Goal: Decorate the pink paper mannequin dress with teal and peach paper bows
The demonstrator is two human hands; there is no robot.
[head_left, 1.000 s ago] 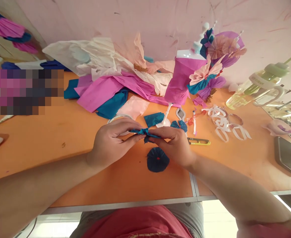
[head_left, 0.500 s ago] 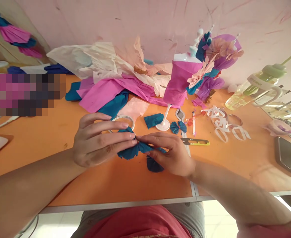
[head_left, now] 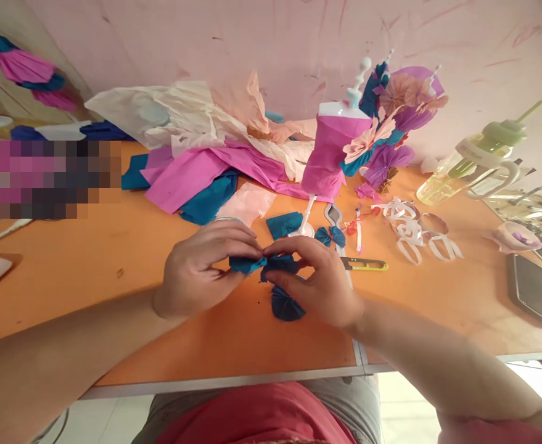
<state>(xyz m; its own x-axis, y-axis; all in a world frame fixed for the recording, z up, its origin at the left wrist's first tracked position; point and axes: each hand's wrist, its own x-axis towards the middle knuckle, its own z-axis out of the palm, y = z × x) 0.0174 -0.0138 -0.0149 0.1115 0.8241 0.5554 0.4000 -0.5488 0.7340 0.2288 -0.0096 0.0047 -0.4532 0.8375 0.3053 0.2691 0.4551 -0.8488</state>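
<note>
Between my hands is a gathered piece of blue crepe paper (head_left: 277, 265), pinched near its middle. My left hand (head_left: 206, 262) is closed on its left part, thumb below and fingers above. My right hand (head_left: 324, 277) pinches the right part between thumb and fingers. Under my right hand, on the orange table, lies a pleated blue paper fan (head_left: 287, 305), partly covered. Beyond the hands are a flat blue paper piece (head_left: 283, 226) and a small blue paper bow (head_left: 330, 236). Yellow-and-black thread snips (head_left: 367, 264) lie to the right of my right hand.
A pink paper-dressed figure on a white stand (head_left: 324, 151) rises behind my hands, with paper flowers (head_left: 409, 98) beside it. Crumpled paper sheets (head_left: 192, 166) line the wall. White ribbon (head_left: 412, 225), a drink bottle (head_left: 474, 160) and a phone (head_left: 534, 290) are at the right.
My left hand has turned from spread fingers over the blue paper to a closed pinch with its thumb below. The paper is now more folded together; the right hand has kept its hold.
</note>
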